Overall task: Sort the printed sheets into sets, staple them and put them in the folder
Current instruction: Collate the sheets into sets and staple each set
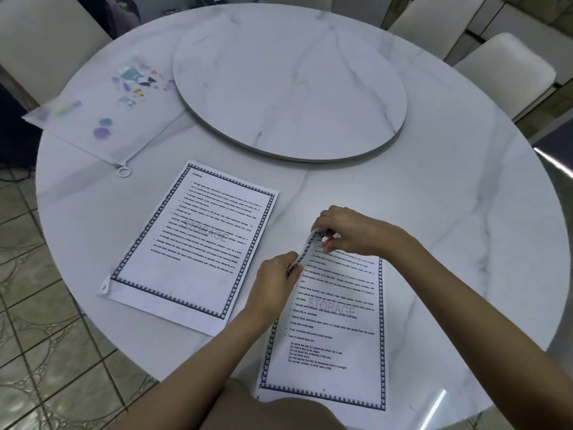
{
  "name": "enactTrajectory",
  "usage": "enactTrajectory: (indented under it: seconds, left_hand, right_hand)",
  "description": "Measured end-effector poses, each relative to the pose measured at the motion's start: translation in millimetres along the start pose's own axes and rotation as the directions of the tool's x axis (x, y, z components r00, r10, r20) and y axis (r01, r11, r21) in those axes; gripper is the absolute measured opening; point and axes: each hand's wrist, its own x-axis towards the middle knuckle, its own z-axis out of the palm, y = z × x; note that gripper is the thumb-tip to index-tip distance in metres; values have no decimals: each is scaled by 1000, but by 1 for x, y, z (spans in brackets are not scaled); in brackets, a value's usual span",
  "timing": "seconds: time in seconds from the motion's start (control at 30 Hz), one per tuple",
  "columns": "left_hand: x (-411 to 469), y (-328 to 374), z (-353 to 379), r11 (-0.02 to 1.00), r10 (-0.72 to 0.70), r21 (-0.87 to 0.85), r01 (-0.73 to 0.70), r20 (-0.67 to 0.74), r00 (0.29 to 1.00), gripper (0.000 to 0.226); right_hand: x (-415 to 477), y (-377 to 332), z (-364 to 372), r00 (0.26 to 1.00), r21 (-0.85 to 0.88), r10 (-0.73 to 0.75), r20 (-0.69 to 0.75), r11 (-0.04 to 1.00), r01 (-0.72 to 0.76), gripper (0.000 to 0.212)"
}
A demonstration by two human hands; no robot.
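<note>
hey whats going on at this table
A person at the round white marble table is working on a set of bordered printed sheets. The left hand pinches its left edge and the right hand grips its top corner. A second bordered printed set lies flat to the left. The translucent zip folder lies apart at the far left.

This looked like a home dining room; a round marble-patterned table (434, 212) carried a matching turntable (288, 85) at its centre; pale upholstered chairs (508, 69) ringed its far edge; patterned tiles (40, 336) covered the floor.
</note>
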Motion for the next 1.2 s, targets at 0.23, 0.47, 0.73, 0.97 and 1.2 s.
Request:
enactTrajectory:
  seconds: [0.23,0.47,0.73,0.97,1.2]
  left_hand:
    - [-1,2,-2,1000,-13,1,13,-11,1000,46]
    - [-1,-4,1,998,-47,41,46,26,999,43]
    - [3,0,4,999,-44,29,43,35,998,36]
    - [3,-9,7,995,-101,27,100,45,994,37]
    - [-22,-14,9,981,-190,45,186,111,975,37]
  right_hand:
    - [0,7,14,990,136,-38,-138,989,57,27]
    - [1,14,32,953,121,-131,-274,978,170,21]
    - [3,27,30,949,193,-84,-304,970,148,21]
    - [5,27,38,975,239,16,-221,970,39,34]
    - [-29,33,45,842,520,277,-464,854,5,33]
